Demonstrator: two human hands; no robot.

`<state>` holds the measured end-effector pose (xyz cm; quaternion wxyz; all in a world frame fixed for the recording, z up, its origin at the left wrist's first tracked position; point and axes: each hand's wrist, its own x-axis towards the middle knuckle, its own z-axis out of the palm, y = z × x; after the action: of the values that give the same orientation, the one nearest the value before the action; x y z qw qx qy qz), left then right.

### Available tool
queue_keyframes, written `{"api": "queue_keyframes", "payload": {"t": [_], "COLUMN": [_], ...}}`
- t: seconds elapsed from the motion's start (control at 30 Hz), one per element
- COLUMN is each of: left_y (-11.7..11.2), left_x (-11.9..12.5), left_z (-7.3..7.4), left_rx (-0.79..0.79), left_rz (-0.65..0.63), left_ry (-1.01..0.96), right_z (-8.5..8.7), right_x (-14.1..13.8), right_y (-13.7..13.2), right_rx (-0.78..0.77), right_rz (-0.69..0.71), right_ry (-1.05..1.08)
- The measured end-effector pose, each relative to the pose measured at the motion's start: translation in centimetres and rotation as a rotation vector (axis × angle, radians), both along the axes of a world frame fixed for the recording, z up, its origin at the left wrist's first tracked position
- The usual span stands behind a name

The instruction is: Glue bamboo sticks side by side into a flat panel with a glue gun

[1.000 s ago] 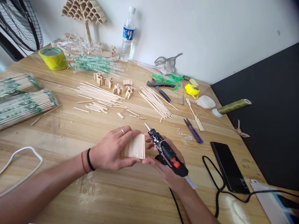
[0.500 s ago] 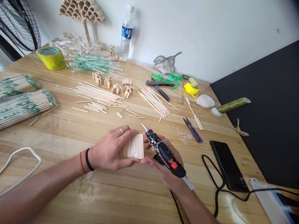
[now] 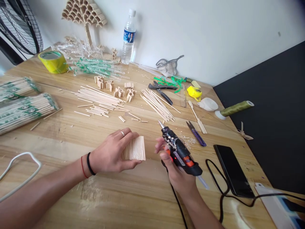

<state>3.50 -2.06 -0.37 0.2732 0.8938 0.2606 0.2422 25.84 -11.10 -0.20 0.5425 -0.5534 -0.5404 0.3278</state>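
My left hand [image 3: 114,151] grips a small panel of short wooden sticks [image 3: 134,149] laid side by side, thumb below and fingers over its top. Glue shines on the panel's face. In my right hand [image 3: 181,178] is a black and orange hot glue gun [image 3: 178,148], its metal nozzle pointing up and to the left, apart from the panel. A clear glue stick pokes out of its rear end. Beyond the hands lie short cut sticks [image 3: 97,110] and long loose sticks [image 3: 157,105].
Small stick pieces [image 3: 119,92], pliers [image 3: 164,92] and purple snips [image 3: 196,133] lie further back. At right are a phone [image 3: 233,170] and a black cable [image 3: 221,198]. Packed sticks [image 3: 26,111] sit at left, yellow tape [image 3: 52,62] and a bottle [image 3: 128,38] behind.
My right hand has moved away from the panel to the right, taking the glue gun with it. My left hand still holds the panel in nearly the same spot.
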Motion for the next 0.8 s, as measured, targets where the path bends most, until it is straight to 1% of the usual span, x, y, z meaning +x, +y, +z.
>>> {"api": "queue_keyframes", "payload": {"t": [0.1, 0.2, 0.27, 0.3, 0.43, 0.5, 0.7, 0.8], "left_y": [0.08, 0.11, 0.14, 0.17, 0.5, 0.69, 0.73, 0.7], "left_x": [-0.02, -0.04, -0.07, -0.09, -0.15, -0.16, -0.13, -0.25], "left_z": [-0.13, -0.08, 0.02, 0.06, 0.11, 0.07, 0.17, 0.36], "left_rx": [0.031, 0.1, 0.135, 0.153, 0.26, 0.286, 0.32, 0.288], "left_rz": [-0.008, -0.046, -0.047, -0.028, 0.125, 0.17, 0.162, 0.162], "left_ry": [0.026, 0.038, 0.047, 0.058, 0.13, 0.162, 0.199, 0.097], "right_z": [0.0, 0.16, 0.32, 0.37, 0.24, 0.12, 0.21, 0.18], "right_x": [0.13, 0.08, 0.02, 0.02, 0.13, 0.18, 0.1, 0.21], "right_y": [0.18, 0.24, 0.21, 0.19, 0.13, 0.13, 0.19, 0.16], "right_rx": [-0.036, -0.08, -0.094, -0.094, -0.103, -0.102, -0.138, -0.141], "right_rz": [-0.111, -0.156, -0.149, -0.141, -0.11, -0.104, -0.122, -0.099], "right_ry": [-0.03, -0.081, -0.107, -0.114, -0.124, -0.127, -0.114, -0.122]}}
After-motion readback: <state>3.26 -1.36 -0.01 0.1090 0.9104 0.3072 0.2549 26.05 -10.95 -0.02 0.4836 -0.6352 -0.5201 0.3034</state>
